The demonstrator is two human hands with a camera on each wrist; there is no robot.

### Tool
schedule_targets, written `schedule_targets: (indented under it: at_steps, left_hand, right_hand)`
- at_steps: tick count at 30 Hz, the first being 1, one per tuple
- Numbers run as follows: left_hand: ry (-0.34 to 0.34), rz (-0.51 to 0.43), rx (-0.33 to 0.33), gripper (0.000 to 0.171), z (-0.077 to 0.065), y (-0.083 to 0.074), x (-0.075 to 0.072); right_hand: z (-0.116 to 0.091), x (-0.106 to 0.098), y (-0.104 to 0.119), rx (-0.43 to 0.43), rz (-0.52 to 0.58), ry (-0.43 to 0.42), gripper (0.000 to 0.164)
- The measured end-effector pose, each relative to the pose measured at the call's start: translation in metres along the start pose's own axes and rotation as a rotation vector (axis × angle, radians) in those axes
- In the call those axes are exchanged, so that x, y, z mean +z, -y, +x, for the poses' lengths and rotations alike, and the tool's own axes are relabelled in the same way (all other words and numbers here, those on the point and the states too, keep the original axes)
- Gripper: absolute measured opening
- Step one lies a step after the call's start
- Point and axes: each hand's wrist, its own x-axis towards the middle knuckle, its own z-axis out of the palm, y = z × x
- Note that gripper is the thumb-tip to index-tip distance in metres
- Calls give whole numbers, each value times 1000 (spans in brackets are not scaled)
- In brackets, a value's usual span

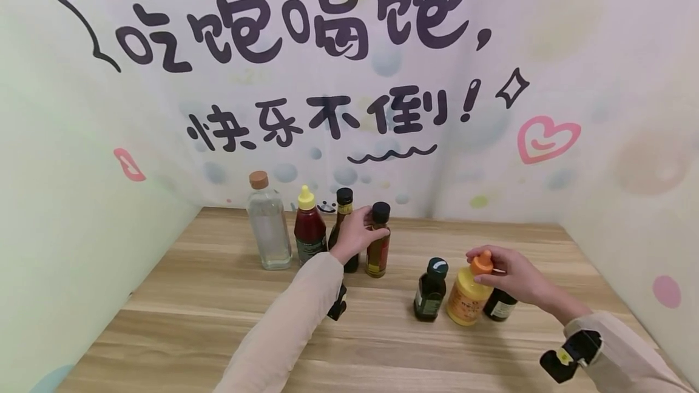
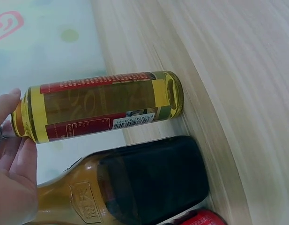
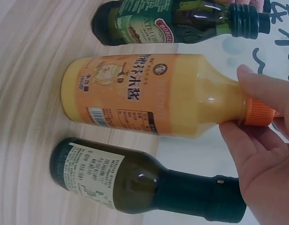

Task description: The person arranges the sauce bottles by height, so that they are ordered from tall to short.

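At the back row my left hand [image 1: 355,236] grips a clear glass bottle of yellow oil [image 1: 377,256] near its black cap, thumb and fingers around the neck. The left wrist view shows this bottle's [image 2: 102,108] red label and its base close to the table. Farther right, my right hand [image 1: 516,275] pinches a yellow squeeze bottle of sauce [image 1: 468,302] around its neck, just under the orange cap. A green olive oil bottle [image 1: 429,297] stands at its left. Partly behind my right hand is a dark green bottle [image 1: 499,306], with a pale label in the right wrist view.
Left of the oil bottle stand a dark brown bottle [image 1: 344,205], a red sauce bottle with a yellow tip [image 1: 310,229] and a tall clear bottle with an orange-brown cap [image 1: 270,232]. The wooden table [image 1: 175,308] ends at a printed cloth backdrop [image 1: 480,168].
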Motion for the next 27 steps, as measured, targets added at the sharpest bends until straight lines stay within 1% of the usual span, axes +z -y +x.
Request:
schedule_targets:
  at_steps: [5, 10, 13, 23, 27]
  left_hand:
    - [-1, 11, 4, 39, 0, 1, 1]
    - [5, 18, 12, 37, 1, 2, 0]
    - [7, 21, 13, 35, 1, 2, 0]
    - [1, 18, -9, 36, 1, 4, 1]
    - [-3, 20, -3, 35, 1, 3, 1]
  right_hand:
    - [1, -5, 4, 45, -27, 34, 33]
    - [3, -10, 5, 48, -84, 49, 31]
    - [3, -12, 5, 61, -101, 57, 30]
    - [6, -18, 11, 81, -147, 59, 29]
    - [10, -24, 14, 82, -134, 65, 29]
